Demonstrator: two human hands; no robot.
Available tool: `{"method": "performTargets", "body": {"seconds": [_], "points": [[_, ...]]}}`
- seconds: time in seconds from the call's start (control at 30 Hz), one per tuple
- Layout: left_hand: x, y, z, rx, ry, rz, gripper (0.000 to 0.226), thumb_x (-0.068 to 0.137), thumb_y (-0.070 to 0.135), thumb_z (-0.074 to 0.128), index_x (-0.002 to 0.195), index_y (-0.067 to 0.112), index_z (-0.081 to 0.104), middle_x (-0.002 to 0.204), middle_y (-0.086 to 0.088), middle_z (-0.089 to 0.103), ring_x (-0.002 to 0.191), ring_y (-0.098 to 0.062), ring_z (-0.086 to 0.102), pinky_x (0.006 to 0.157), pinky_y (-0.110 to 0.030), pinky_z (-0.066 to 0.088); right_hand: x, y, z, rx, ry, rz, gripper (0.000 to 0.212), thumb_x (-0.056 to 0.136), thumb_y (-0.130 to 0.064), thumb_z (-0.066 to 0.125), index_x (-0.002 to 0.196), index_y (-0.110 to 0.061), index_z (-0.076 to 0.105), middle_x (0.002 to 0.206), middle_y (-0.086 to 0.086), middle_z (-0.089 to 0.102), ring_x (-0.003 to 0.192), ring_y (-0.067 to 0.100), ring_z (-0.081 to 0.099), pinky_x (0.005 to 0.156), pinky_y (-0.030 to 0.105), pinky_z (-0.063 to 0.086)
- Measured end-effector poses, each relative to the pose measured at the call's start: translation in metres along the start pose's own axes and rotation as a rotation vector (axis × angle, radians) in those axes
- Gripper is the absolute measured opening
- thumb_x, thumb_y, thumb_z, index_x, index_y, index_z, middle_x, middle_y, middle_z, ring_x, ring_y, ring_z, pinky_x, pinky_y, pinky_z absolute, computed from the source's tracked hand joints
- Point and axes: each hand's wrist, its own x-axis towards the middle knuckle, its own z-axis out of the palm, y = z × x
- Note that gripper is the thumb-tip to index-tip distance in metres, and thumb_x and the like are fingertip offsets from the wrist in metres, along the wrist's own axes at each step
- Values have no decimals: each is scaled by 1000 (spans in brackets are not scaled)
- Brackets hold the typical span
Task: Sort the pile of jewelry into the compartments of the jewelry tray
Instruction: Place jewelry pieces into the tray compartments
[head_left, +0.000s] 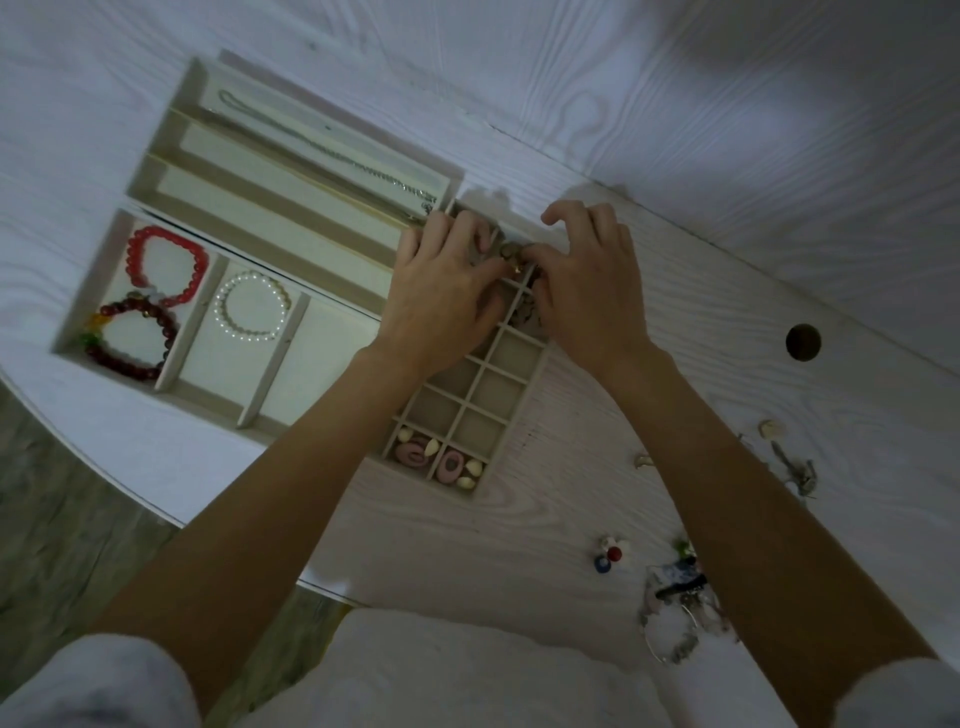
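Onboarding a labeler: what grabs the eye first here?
Both hands, left hand and right hand, meet over the far end of the small grid tray, pinching a small gold piece between them. Left of them, the red bead bracelets stand out in the bracelet tray.

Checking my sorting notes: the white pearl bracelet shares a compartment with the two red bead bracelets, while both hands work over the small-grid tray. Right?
Not quite. The head view shows the pearl bracelet alone in the next compartment, a divider separating it from the red bead bracelets. Both hands do work over the small-grid tray.
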Motion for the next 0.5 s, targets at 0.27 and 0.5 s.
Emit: {"method": "performTargets", "body": {"seconds": [0.27, 0.5], "points": [[11, 4, 1, -63, 35, 20, 23, 77, 24, 53, 92, 20, 69, 97, -8, 57, 92, -22, 34, 74, -33, 24, 2, 2, 2, -1, 0, -4, 15, 79, -6, 54, 76, -9, 69, 110, 10, 60, 95, 30, 53, 73, 30, 29], [19, -4, -2, 54, -5, 140, 19, 81, 25, 50, 86, 19, 68, 100, -6, 57, 89, -25, 38, 71, -36, 25, 4, 5, 2, -7, 27, -48, 20, 83, -14, 51, 74, -11, 69, 107, 9, 61, 93, 29, 52, 71, 29, 25]]}}
